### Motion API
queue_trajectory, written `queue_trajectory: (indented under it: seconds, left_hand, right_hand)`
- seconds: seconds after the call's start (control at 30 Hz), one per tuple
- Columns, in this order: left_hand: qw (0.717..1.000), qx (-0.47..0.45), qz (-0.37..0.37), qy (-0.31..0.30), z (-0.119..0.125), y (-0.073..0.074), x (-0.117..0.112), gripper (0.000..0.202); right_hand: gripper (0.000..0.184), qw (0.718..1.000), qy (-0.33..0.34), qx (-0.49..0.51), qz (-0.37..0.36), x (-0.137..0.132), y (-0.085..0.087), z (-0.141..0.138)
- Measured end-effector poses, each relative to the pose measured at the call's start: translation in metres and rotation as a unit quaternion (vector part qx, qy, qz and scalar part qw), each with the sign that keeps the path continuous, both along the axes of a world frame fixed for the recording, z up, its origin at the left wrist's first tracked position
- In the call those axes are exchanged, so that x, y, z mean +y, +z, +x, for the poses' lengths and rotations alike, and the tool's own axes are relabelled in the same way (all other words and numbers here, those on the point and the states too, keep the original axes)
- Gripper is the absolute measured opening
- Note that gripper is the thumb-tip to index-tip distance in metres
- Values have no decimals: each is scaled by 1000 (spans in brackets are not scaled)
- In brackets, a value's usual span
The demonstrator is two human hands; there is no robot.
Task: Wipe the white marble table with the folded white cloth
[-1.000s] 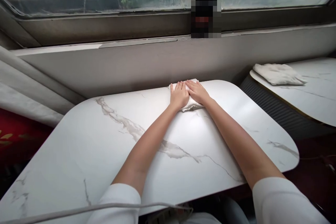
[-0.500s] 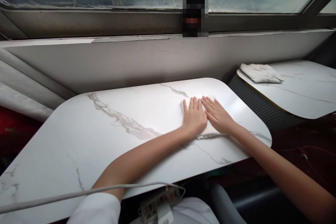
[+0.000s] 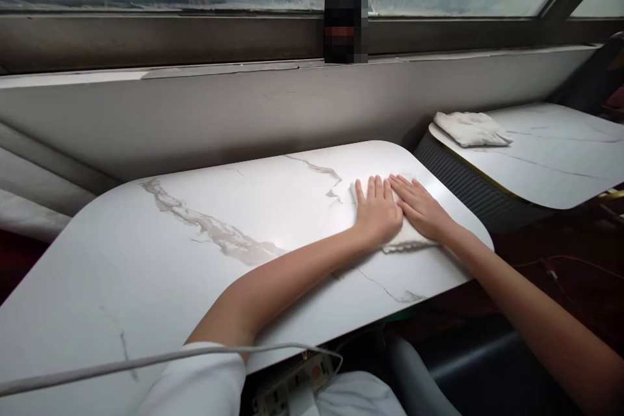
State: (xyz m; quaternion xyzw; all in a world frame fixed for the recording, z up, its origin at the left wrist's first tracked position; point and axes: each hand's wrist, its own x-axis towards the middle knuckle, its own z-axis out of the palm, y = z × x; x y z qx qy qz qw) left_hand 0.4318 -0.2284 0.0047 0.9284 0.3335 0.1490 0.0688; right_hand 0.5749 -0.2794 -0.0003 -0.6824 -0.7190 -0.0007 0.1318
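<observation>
A folded white cloth lies flat on the white marble-patterned table, toward its right end. My left hand presses on the cloth with its palm down and fingers stretched out. Right beside it, my right hand also lies flat on the cloth, fingers extended and angled to the left. The two hands touch or nearly touch near the thumbs. Much of the cloth is hidden beneath them.
A second marble-patterned table stands at the right, bearing another folded white cloth. A grey cable crosses the lower left toward a power strip below the table edge. A low wall and windows run behind.
Both hands and the cloth beneath them have slid right along the table, toward its rounded end. The view has shifted slightly to the right.
</observation>
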Motion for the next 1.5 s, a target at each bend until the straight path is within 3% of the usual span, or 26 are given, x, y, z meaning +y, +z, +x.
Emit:
queue_trajectory:
  seconds: [0.23, 0.33, 0.43, 0.57, 0.67, 0.77, 0.87, 1.0, 1.1, 1.2, 1.3, 1.4, 1.5]
  left_hand:
    - [998, -6, -10, 68, 55, -2, 97, 55]
    - [996, -4, -10, 86, 74, -2, 117, 55]
    - [995, -4, -13, 98, 87, -3, 124, 55]
    - [995, -1, -9, 97, 94, -2, 121, 56]
    - [997, 0, -8, 76, 94, -2, 103, 55]
    - [999, -8, -5, 41, 90, -1, 65, 56]
    - [1000, -6, -8, 3, 77, 1, 11, 57]
    - [999, 4, 2, -53, 41, 4, -52, 59]
    - [996, 10, 16, -91, 11, 6, -75, 59]
    - [994, 14, 11, -106, -6, 8, -75, 59]
    - [995, 17, -6, -96, -8, 7, -57, 59]
    - [998, 13, -12, -67, 1, 4, -19, 58]
    - [1000, 11, -15, -22, 9, 1, 35, 57]
  right_hand:
    - [53, 1000, 24, 2, -11, 117, 3, 53]
    - [52, 1000, 30, 2, -3, 143, 1, 71]
    - [51, 999, 41, 0, 4, 152, -1, 86]
    - [52, 999, 36, -12, 1, 143, -1, 91]
    - [53, 1000, 17, -16, -3, 117, 1, 90]
    - [54, 1000, 0, -19, -3, 68, 2, 86]
    - [54, 999, -2, -31, 8, 3, 3, 74]
    - [55, 998, -4, -49, 31, -74, 5, 37]
    - [58, 997, -7, -59, 46, -103, 5, 6]
    - [60, 997, -4, -67, 47, -105, 4, -9]
    - [59, 997, -2, -66, 36, -83, 2, -8]
    - [57, 998, -15, -56, 20, -37, 1, -2]
    - [55, 998, -30, -54, -1, 27, 2, 2]
